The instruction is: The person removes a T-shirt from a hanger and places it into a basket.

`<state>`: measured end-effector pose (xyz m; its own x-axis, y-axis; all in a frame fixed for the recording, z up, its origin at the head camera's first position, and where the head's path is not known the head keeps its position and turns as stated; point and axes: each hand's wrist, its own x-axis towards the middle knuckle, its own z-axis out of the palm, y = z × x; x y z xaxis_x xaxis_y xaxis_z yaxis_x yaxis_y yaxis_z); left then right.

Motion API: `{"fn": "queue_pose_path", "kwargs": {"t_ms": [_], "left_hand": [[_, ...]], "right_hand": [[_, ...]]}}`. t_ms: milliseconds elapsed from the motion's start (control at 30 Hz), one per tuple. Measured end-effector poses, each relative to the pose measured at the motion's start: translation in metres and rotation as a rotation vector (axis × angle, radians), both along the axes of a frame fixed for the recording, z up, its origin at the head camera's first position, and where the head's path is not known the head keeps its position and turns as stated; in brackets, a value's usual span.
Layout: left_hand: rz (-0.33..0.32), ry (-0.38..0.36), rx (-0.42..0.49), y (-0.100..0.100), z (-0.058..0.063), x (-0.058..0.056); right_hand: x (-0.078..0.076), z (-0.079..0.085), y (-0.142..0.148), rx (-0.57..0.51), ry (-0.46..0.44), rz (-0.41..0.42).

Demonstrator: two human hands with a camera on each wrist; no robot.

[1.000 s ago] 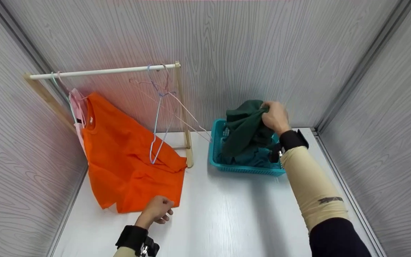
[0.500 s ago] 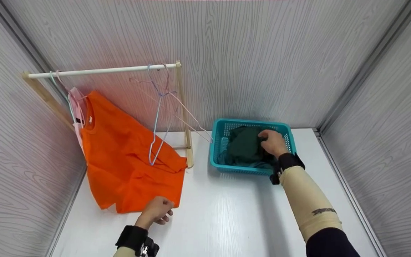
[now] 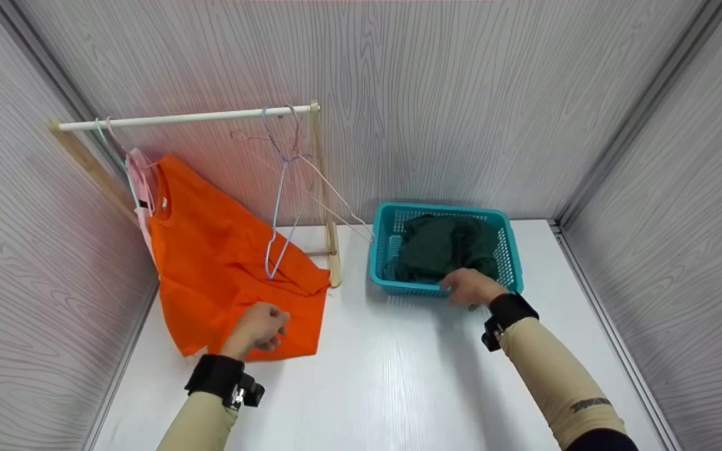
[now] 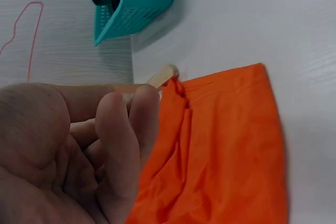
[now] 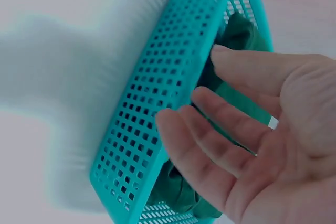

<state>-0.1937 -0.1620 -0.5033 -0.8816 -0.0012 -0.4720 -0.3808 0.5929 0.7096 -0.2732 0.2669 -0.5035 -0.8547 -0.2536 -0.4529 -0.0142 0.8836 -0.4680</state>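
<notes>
A teal plastic basket (image 3: 509,241) stands on the white tabletop against the back wall, holding a crumpled dark green cloth garment (image 3: 427,247). Over its front rim hovers my right hand (image 3: 470,288), fingers relaxed and holding nothing; in the right wrist view the fingers (image 5: 178,135) are slightly bent in front of the basket wall. My left hand (image 3: 256,326) hangs loosely curled above the lower part of an orange garment (image 3: 210,257). Nothing shows between its fingers (image 4: 113,135) in the left wrist view. The orange garment hangs at its neck end, with its lower part spread toward the table.
A small rack with a white bar (image 3: 192,118) and wooden legs stands at the left. A pink garment (image 3: 140,178) hangs at its left end. A blue hanger (image 3: 278,200) and a pink hanger (image 3: 336,190) hang near the right post. Grey wood-grain walls enclose three sides.
My right hand has let the green garment drop into the basket and drawn back toward its front rim. My left hand has moved slightly up and left, over the orange garment.
</notes>
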Motion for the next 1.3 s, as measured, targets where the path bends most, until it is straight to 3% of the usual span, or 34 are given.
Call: {"fn": "queue_pose_path", "kwargs": {"t_ms": [400, 467, 600, 700, 800, 933, 1100, 1300], "left_hand": [[-0.079, 0.157, -0.247, -0.067, 0.11, -0.03], [-0.072, 0.165, -0.266, -0.078, 0.124, -0.033], [0.007, 0.207, -0.312, -0.1, 0.142, -0.036], [0.089, 0.242, -0.342, -0.115, 0.145, -0.038], [0.157, 0.278, -0.385, -0.126, 0.138, -0.041], [0.212, 0.256, -0.394, -0.129, 0.129, -0.041], [0.224, 0.18, -0.267, -0.123, 0.125, -0.043], [0.233, 0.116, -0.012, -0.117, 0.122, -0.053]], "right_hand": [[0.031, -0.022, -0.012, -0.042, -0.187, -0.036], [0.034, -0.027, -0.013, -0.034, -0.199, -0.057], [0.037, -0.036, -0.014, -0.021, -0.225, -0.103], [0.039, -0.043, -0.014, -0.009, -0.244, -0.115], [0.04, -0.048, -0.013, -0.007, -0.26, -0.111], [0.042, -0.051, -0.011, -0.022, -0.271, -0.114], [0.048, -0.052, -0.009, -0.05, -0.271, -0.135], [0.052, -0.053, -0.009, -0.055, -0.265, -0.144]]}}
